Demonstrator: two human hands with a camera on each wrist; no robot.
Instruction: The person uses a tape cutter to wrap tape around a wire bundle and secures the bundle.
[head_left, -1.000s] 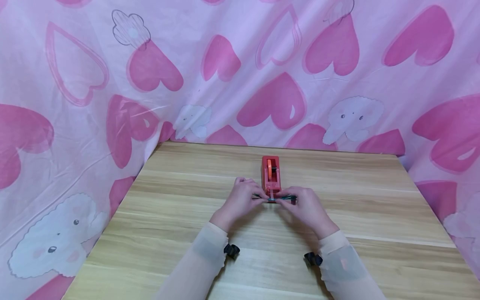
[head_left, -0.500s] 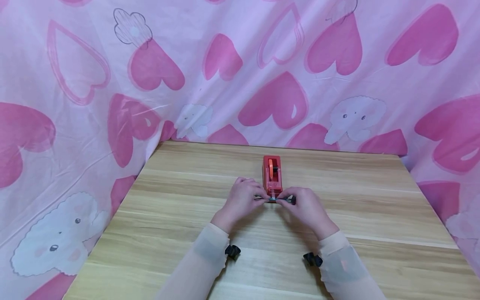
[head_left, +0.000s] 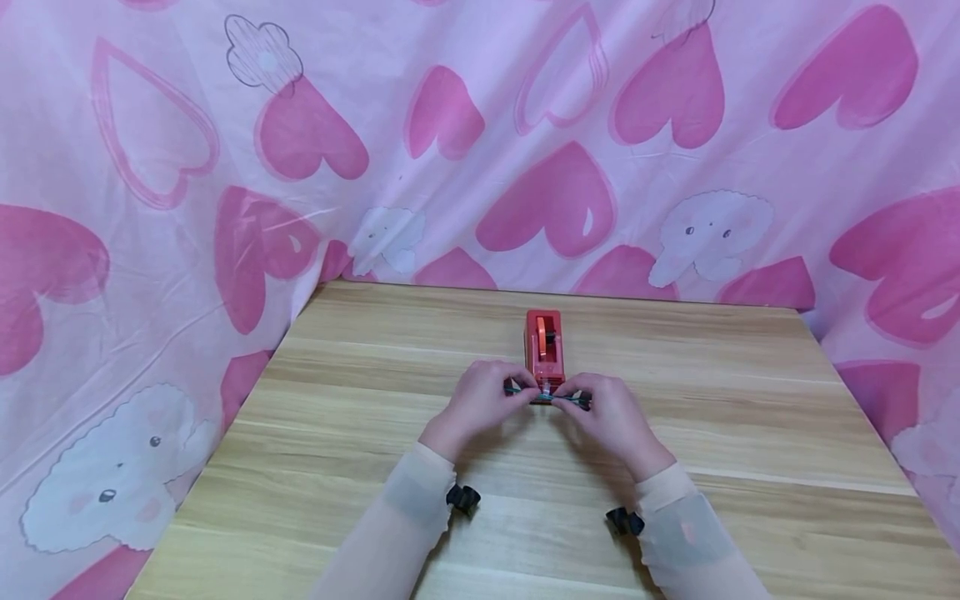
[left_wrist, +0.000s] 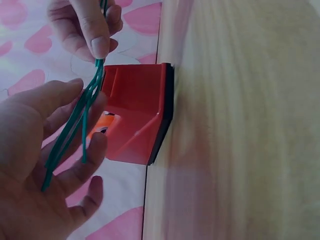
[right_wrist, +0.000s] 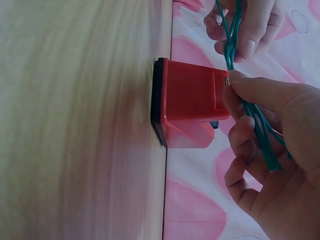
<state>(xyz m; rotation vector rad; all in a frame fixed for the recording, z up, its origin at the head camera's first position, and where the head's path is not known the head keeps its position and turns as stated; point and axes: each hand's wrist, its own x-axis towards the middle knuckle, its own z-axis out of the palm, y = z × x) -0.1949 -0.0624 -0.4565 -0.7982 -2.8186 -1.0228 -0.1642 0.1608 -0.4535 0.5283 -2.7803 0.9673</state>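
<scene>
A red tape dispenser (head_left: 545, 369) with an orange wheel stands on the table, its front end toward me. Just before that end, both hands hold a thin bundle of green wires (left_wrist: 89, 102) crosswise. My left hand (head_left: 480, 402) has the bundle's left part between thumb and fingers, with loose ends running over the palm in the left wrist view. My right hand (head_left: 613, 417) pinches the right part, and wire ends (right_wrist: 267, 145) stick out below its thumb. A short piece of clear tape (head_left: 546, 387) shows between the fingertips at the dispenser's front; how it lies on the wires is unclear.
The wood-grain table (head_left: 712, 400) reaches back to a pink curtain (head_left: 442, 208) with hearts, which also hangs at both sides. A black wrist mount (head_left: 463, 499) sits at the left sleeve, another mount (head_left: 625, 522) at the right.
The left hand's fingers have shifted and its back has turned up slightly. The visible tape between the fingertips looks shorter. The right hand and the dispenser stay nearly in place.
</scene>
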